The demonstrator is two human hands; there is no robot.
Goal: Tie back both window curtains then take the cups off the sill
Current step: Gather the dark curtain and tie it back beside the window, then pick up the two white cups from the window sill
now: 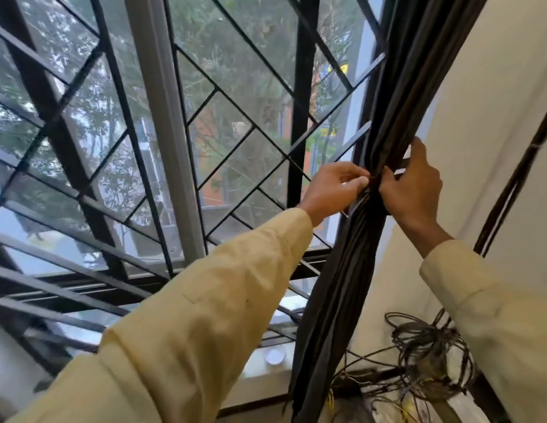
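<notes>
Curtain [385,117] on the right side of the window is dark and gathered into one narrow bundle that hangs between the window grille [205,123] and the cream wall [479,87]. Both hands meet on this bundle at about its middle height. The left hand [330,190] comes from the window side, and its thumb and fingers are pinched together on something thin and pale right at the edge of the folds; it is too small and blurred to say what it is. The right hand [415,184] comes from the wall side and is closed around the bundle, with the thumb pressing on the front of the folds and the fingers wrapped behind, where a pale strip shows near the fingertips. The two hands nearly touch each other. Both arms wear light yellow sleeves [205,315]. Below, the curtain falls past the window sill [260,380], and a small round white object [275,355] sits on the sill just beside the curtain; I cannot tell if it is a cup. A tangle of dark cables [431,346] lies in the lower right corner, close to the wall.
</notes>
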